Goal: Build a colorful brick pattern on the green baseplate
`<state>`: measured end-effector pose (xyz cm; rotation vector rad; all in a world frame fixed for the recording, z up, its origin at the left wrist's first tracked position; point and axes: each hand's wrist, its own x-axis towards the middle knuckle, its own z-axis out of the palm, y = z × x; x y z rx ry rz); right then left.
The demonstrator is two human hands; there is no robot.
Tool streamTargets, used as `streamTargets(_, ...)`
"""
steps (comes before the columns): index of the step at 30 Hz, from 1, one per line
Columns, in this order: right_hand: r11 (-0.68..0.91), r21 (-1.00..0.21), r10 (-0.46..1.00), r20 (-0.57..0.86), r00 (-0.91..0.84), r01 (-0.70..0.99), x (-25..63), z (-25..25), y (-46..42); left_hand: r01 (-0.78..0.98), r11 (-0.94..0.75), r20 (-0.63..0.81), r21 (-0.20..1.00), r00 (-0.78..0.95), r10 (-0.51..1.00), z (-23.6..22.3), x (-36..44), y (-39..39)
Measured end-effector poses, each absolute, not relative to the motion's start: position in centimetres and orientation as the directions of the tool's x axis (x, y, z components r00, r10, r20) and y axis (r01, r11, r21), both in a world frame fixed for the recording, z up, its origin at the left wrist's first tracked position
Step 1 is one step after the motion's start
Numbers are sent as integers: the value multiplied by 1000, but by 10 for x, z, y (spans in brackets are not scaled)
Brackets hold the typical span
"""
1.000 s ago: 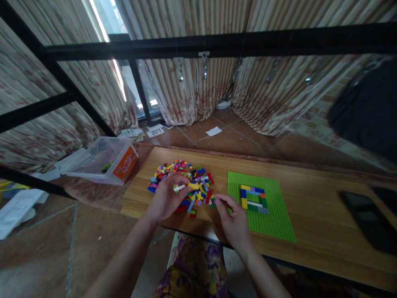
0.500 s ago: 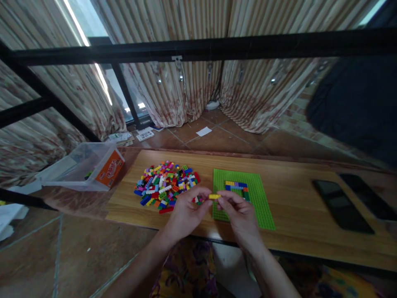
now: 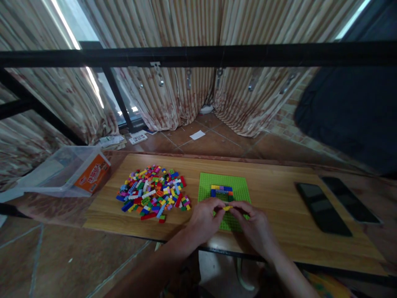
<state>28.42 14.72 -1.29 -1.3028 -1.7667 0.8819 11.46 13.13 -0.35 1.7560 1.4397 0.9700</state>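
Observation:
A small yellow toy brick (image 3: 228, 208) is pinched between my two hands, above the near part of a green studded baseplate (image 3: 238, 182). My left hand (image 3: 207, 217) grips its left end with thumb and fingers. At its right end, my right hand (image 3: 252, 219) holds it the same way. Just beyond my fingertips, a low outline of coloured bricks (image 3: 221, 188), with yellow, blue, purple and orange pieces, is fixed on the baseplate. My hands hide its near side. To the left lies a heap of loose mixed bricks (image 3: 155, 192).
A clear plastic box (image 3: 58, 188) with an orange label stands left of the wooden table (image 3: 273, 207). Two dark phones, one nearer (image 3: 322, 209) and one farther (image 3: 350, 198), lie on the right. A black metal bar (image 3: 198, 56) crosses in front of striped curtains (image 3: 173, 95).
Both hands have moved right, from the gap beside the heap to over the baseplate, carrying the yellow brick. The whole view has shifted as the head turned slightly.

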Motion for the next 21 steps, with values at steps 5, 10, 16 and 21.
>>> streamTargets(5,214,-886,973,156,-170,412,292,-23,178,626,-166,120,762,116,986,-6,132,153)
streamTargets(10,311,-869,944,236,-230,386,284,-29,197,800,-163,109,578,122,987,-5,136,168)
streamTargets(16,314,-879,949,281,-143,359,286,-46,200,892,-143,105,430,108,989,-6,145,169)
streamTargets(21,234,-919,972,224,-70,317,295,-52,202,899,-107,89,424,77,993,-7,148,169)
